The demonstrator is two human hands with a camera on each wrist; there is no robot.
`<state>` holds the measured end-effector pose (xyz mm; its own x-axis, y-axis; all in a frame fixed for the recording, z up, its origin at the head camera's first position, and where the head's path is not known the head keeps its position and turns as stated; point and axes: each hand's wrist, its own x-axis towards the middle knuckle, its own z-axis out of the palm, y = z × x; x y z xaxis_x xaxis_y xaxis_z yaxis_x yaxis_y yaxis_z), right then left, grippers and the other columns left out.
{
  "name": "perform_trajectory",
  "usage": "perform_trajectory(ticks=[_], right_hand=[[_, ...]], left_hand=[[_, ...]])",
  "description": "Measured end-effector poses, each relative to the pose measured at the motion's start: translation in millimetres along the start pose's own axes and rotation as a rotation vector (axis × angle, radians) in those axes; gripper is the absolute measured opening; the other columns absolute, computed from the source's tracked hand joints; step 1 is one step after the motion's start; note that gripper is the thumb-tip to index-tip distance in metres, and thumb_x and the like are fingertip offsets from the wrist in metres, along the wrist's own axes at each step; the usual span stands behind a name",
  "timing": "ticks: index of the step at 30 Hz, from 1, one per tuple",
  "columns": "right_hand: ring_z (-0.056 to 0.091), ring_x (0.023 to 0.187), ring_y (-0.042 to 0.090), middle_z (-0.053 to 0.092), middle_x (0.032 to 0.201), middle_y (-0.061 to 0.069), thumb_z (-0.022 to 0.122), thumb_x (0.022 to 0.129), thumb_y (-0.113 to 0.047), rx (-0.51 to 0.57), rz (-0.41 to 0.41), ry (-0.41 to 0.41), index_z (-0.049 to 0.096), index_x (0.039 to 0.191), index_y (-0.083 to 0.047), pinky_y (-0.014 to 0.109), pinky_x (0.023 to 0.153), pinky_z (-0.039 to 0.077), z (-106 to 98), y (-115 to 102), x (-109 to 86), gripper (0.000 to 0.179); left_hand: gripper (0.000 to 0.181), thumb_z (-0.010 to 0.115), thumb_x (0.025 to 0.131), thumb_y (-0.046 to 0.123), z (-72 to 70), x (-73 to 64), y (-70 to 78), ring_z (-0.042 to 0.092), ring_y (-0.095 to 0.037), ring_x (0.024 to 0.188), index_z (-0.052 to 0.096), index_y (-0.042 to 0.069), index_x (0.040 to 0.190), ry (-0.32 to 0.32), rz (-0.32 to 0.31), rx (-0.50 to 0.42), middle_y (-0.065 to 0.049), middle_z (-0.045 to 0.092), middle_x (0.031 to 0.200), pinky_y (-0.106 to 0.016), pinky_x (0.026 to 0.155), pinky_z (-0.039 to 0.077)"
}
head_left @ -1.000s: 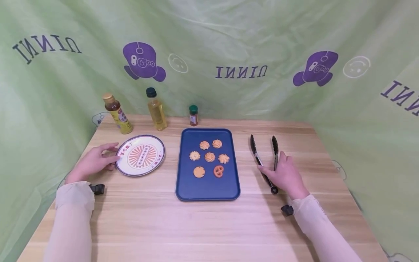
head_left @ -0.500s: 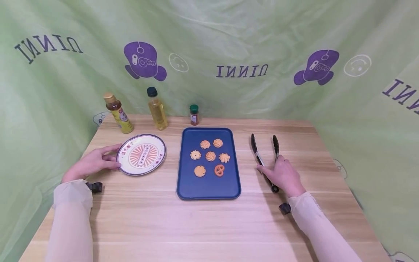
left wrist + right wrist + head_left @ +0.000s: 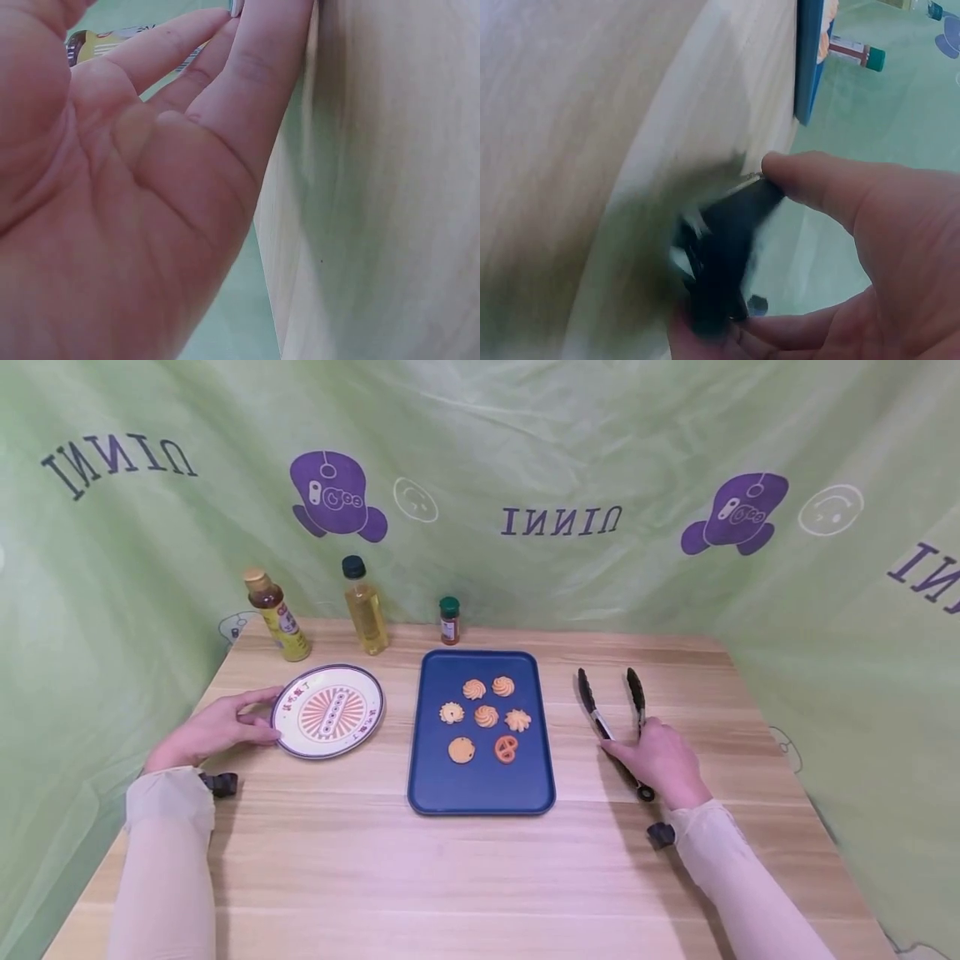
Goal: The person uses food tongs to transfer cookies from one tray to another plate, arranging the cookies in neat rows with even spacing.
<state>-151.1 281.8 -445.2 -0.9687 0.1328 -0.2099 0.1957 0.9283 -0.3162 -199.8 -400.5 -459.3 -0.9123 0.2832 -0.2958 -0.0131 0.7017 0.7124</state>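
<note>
At the left of the table, my left hand [image 3: 217, 727] holds the left rim of a round white plate [image 3: 330, 714] with a red pattern, thumb and fingers along its edge. The palm fills most of the left wrist view; its fingertips run out of frame there. My right hand [image 3: 663, 764] grips black kitchen tongs [image 3: 587, 693] around their arms, whose tips point away and stand spread apart. In the right wrist view the tongs [image 3: 724, 247] sit blurred between thumb and fingers. Between the hands lies a blue tray [image 3: 480, 789] bearing several biscuits [image 3: 486, 717] and a pretzel [image 3: 506, 748].
Along the back edge of the wooden table [image 3: 465, 885] stand a yellow-labelled sauce bottle [image 3: 285, 627], an oil bottle [image 3: 366, 617] and a green-capped spice jar [image 3: 450, 622]. A green printed curtain [image 3: 465, 452] hangs close behind and at both sides.
My left hand has settled from loosely beside the plate onto its rim. My right hand has drawn in around the tongs, and their ringed end has shifted slightly right.
</note>
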Motion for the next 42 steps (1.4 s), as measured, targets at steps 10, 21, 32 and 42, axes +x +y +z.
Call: perform_trajectory(ticks=[10,21,32,42], right_hand=[[0.064,0.096,0.05,0.057,0.123,0.039,0.073,0.105,-0.053,0.056,-0.021,0.106,0.057,0.135,0.022,0.063,0.079,0.062,-6,7,-3.2,0.082],[0.064,0.116,0.061,0.06,0.137,0.048,0.072,0.105,-0.056,0.094,-0.112,0.168,0.054,0.149,0.021,0.073,0.099,0.059,-23,-6,5.3,0.091],[0.067,0.094,0.037,0.074,0.112,0.027,0.083,0.096,-0.047,0.083,-0.257,0.196,0.076,0.123,0.009,0.047,0.078,0.057,-30,-39,15.8,0.063],[0.063,0.086,0.032,0.072,0.103,0.019,0.085,0.091,-0.045,0.073,-0.378,0.184,0.078,0.121,0.006,0.04,0.071,0.054,-27,-72,18.0,0.06]], left_hand=[[0.086,0.083,0.103,0.024,-0.7,-6.0,-1.7,0.072,0.005,0.103,0.037,0.001,0.173,0.012,0.019,-0.022,-0.032,0.061,0.158,-0.008,0.09,0.056],[0.086,0.082,0.104,0.023,-0.8,-5.7,0.4,0.068,0.009,0.106,0.036,0.0,0.173,0.017,0.033,-0.043,-0.032,0.062,0.156,-0.007,0.091,0.057],[0.085,0.082,0.103,0.02,1.5,-3.5,-0.4,0.066,0.008,0.107,0.037,-0.003,0.172,0.025,0.035,-0.031,-0.032,0.063,0.154,-0.009,0.091,0.058],[0.087,0.085,0.102,0.029,0.4,-0.1,0.5,0.065,0.0,0.114,0.041,0.003,0.172,0.043,0.015,0.037,-0.027,0.068,0.149,-0.004,0.092,0.048]])
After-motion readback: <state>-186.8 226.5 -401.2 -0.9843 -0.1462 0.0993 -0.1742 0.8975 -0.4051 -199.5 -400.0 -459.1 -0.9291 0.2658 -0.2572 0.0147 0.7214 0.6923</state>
